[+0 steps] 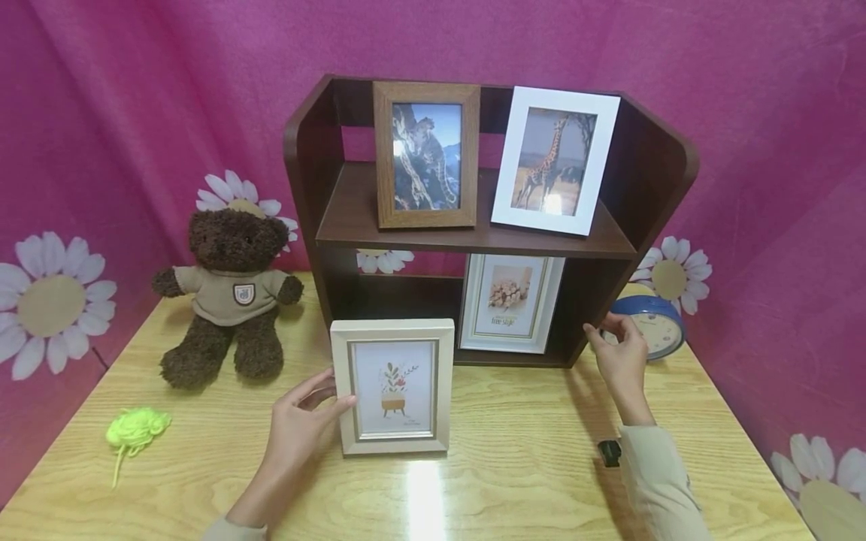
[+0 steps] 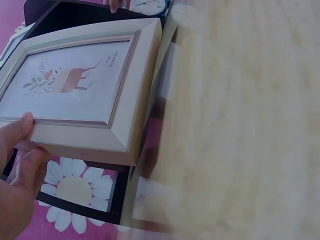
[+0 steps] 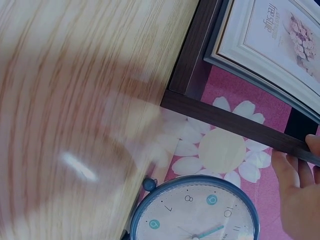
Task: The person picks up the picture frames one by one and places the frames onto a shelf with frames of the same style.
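Observation:
My left hand point(image 1: 301, 417) pinches the left edge of a cream picture frame point(image 1: 343, 387) with a potted-plant print. The thumb lies on its front, as the left wrist view also shows. This frame stands in front of the lower left of a dark brown shelf point(image 1: 568, 248). On the right, my right hand point(image 1: 622, 361) grips the front edge of the shelf's side panel point(image 3: 240, 122), thumb and fingers on opposite sides. A white frame with a flower picture point(image 1: 510, 300) stands in the lower compartment. Just beside the right hand is a blue alarm clock point(image 1: 659, 330).
On the upper shelf stand a brown frame with a leopard picture point(image 1: 426, 158) and a white frame with a giraffe picture point(image 1: 558, 161). A teddy bear point(image 1: 233, 293) sits left of the shelf, with lime yarn point(image 1: 137, 430) nearer the front. Pink flowered cloth point(image 1: 135, 113) hangs behind.

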`<state>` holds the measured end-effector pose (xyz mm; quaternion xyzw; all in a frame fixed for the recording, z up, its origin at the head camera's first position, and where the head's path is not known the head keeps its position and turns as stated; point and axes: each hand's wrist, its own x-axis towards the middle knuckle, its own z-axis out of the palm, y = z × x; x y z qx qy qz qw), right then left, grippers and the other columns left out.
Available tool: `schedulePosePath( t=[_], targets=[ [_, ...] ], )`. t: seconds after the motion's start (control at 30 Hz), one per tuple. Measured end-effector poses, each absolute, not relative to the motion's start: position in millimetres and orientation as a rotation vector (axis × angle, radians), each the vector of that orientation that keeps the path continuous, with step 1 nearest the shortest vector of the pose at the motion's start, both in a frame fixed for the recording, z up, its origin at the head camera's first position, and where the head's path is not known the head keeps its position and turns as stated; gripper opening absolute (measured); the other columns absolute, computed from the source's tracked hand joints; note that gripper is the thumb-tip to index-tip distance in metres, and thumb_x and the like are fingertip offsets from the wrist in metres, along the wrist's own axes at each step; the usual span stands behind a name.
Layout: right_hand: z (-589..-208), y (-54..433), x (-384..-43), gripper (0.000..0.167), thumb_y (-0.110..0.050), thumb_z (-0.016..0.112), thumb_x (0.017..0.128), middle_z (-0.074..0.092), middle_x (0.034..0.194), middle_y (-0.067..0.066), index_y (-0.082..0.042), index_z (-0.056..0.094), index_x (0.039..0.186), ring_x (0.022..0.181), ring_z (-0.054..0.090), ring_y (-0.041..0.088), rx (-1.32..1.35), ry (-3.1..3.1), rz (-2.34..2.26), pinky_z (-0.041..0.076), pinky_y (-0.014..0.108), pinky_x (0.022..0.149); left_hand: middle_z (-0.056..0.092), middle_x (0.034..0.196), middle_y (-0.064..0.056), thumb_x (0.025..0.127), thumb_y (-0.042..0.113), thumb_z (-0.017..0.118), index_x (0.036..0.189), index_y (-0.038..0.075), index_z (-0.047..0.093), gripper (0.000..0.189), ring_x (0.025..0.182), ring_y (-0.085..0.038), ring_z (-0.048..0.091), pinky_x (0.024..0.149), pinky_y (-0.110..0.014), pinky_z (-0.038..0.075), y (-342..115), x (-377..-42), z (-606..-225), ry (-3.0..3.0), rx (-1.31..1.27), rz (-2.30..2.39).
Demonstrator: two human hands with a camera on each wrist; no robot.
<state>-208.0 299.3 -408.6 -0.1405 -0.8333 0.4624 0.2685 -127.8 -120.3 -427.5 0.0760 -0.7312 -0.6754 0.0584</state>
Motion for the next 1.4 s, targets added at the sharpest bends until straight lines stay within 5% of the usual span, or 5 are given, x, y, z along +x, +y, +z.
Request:
schedulePosePath(
  t=[0.23,0.53,0.73,1.0,1.4],
  targets=[
    [-409,299,-207,0.029,-0.008,0.069,0.086,0.063,0.1,0.01,0.005,0.058,0.109,0.085,0.051,-0.004,-0.377,-2.242,1.26,0.043,0.013,0.081,0.066,0.113,-0.017,0.074,0.003,0.079,0.126,0.001,0.059,0.056,0.091,0.003,0.062,0.084,-0.017,0.055,-120,-142,-421,-2.221,0.211,-2.038],
    [-408,300,-208,0.028,-0.008,0.069,0.085,0.058,0.091,-0.006,0.005,0.058,0.108,0.096,0.058,0.018,-0.378,-2.227,1.277,0.046,0.018,0.085,0.064,0.117,-0.019,0.076,0.007,0.079,0.127,0.005,0.059,0.055,0.091,0.001,0.062,0.088,-0.019,0.054,-117,-165,-415,-2.229,0.154,-2.016],
    [-407,299,-209,0.029,-0.008,0.07,0.085,0.06,0.094,-0.001,0.004,0.058,0.108,0.093,0.057,0.012,-0.381,-2.23,1.283,0.045,0.015,0.084,0.066,0.111,-0.016,0.077,0.004,0.078,0.126,0.004,0.06,0.052,0.086,0.0,0.063,0.086,-0.014,0.053,-112,-180,-413,-2.181,0.129,-2.012],
    [-406,298,-209,0.03,-0.01,0.069,0.087,0.061,0.1,0.007,0.005,0.057,0.11,0.093,0.055,0.008,-0.388,-2.245,1.284,0.048,0.031,0.091,0.065,0.105,-0.012,0.078,-0.003,0.075,0.128,-0.003,0.056,0.053,0.085,0.002,0.062,0.077,-0.012,0.055,-103,-197,-414,-2.038,0.097,-2.046],
    [-407,298,-207,0.029,-0.01,0.068,0.087,0.061,0.101,0.007,0.004,0.057,0.109,0.096,0.057,0.012,-0.404,-2.254,1.282,0.044,0.015,0.08,0.065,0.107,-0.023,0.077,-0.003,0.075,0.124,-0.002,0.06,0.049,0.085,0.002,0.061,0.078,-0.011,0.054,-88,-210,-420,-1.945,0.078,-1.949]
  ],
)
